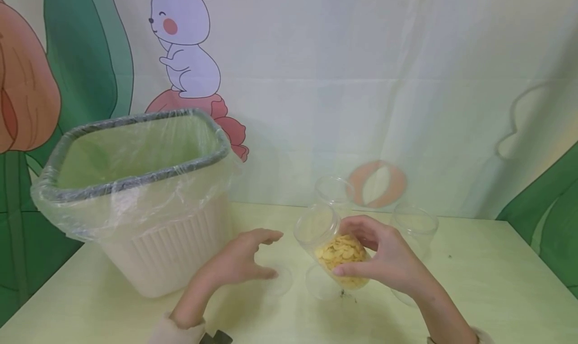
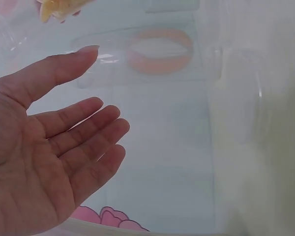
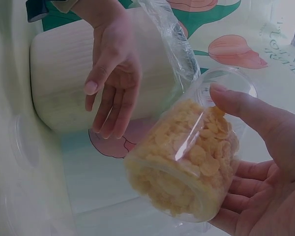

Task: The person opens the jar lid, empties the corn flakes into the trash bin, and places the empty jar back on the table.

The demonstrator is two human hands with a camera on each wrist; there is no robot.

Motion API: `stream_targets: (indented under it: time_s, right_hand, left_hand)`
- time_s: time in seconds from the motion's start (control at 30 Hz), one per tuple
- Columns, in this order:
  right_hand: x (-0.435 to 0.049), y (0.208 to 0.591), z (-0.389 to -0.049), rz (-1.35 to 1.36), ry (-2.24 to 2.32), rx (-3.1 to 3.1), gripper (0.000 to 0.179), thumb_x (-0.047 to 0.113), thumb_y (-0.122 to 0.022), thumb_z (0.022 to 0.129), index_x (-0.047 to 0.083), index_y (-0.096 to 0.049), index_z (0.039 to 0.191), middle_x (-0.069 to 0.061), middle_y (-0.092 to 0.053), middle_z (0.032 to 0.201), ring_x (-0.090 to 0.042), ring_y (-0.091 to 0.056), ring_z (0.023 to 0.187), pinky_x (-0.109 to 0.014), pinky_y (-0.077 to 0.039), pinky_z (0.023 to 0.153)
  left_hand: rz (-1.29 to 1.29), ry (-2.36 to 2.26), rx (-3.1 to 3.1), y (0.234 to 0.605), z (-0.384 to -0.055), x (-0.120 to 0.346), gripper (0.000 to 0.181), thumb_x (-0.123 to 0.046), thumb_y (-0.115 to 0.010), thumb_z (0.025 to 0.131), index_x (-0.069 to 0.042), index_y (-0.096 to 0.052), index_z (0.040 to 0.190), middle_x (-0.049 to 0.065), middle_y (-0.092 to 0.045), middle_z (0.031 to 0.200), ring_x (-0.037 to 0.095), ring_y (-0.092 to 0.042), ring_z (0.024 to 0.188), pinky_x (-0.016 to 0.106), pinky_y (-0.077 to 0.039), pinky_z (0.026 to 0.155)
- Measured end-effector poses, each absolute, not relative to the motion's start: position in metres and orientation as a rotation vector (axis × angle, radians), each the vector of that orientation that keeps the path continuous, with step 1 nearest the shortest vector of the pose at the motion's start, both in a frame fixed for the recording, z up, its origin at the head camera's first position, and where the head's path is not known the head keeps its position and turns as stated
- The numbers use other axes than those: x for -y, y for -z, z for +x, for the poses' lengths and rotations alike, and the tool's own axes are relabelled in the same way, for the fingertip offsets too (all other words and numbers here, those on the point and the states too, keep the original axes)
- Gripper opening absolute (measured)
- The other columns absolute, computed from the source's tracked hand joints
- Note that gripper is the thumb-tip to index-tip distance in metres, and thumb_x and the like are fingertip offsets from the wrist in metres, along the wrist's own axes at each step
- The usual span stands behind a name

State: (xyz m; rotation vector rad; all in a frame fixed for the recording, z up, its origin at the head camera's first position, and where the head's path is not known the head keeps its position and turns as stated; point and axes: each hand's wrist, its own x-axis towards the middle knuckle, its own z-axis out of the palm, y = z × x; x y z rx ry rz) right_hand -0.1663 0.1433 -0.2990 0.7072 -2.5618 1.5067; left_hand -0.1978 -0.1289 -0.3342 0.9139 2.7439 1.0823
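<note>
My right hand [image 1: 384, 253] grips a clear plastic jar of corn flakes [image 1: 343, 256], thumb on one side and fingers on the other. The jar tilts to the left above the table, its mouth uncovered; in the right wrist view the flakes [image 3: 187, 152] fill its lower part. My left hand [image 1: 241, 259] hovers to the left of the jar with nothing in it. In the left wrist view the left palm [image 2: 39, 172] shows with thumb and fingers spread apart. Under the left thumb lies a clear round lid [image 1: 281, 281], and another clear disc [image 1: 319, 284] lies below the jar.
At left stands a pale ribbed bin [image 1: 167, 248] with a grey rim [image 1: 149, 176] and a clear liner bag. Two clear jars stand behind the right hand, one at the back [image 1: 334, 186] and one at right [image 1: 415, 221]. A printed curtain [image 1: 293, 108] hangs behind the table [image 1: 487, 284].
</note>
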Motion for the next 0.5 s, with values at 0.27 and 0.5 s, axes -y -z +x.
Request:
stream_targets:
  time_s: [0.27,0.5]
  right_hand:
    - [-0.143,0.299,-0.167,0.701,-1.504,2.566,0.058,0.02,-0.083,0.064,0.003,-0.057,0.112,-0.008,-0.06,0.11,-0.023,-0.057,0.103,-0.039,-0.045,0.09]
    - [-0.143,0.3,-0.166,0.705,-1.499,2.557,0.059,0.02,-0.083,0.063,0.003,-0.056,0.113,-0.009,-0.06,0.111,-0.024,-0.057,0.104,-0.041,-0.045,0.091]
  left_hand:
    - [0.937,-1.12,-2.784,0.319,-0.187,0.13,0.059,-0.015,-0.075,0.074,-0.001,-0.05,0.126,0.011,-0.054,0.125,0.028,-0.05,0.113,0.043,-0.043,0.092]
    - [0.929,-1.137,-2.815,0.304,-0.176,0.131,0.059,-0.016,-0.074,0.075,-0.005,-0.05,0.127,0.006,-0.053,0.127,0.024,-0.05,0.114,0.039,-0.044,0.091]
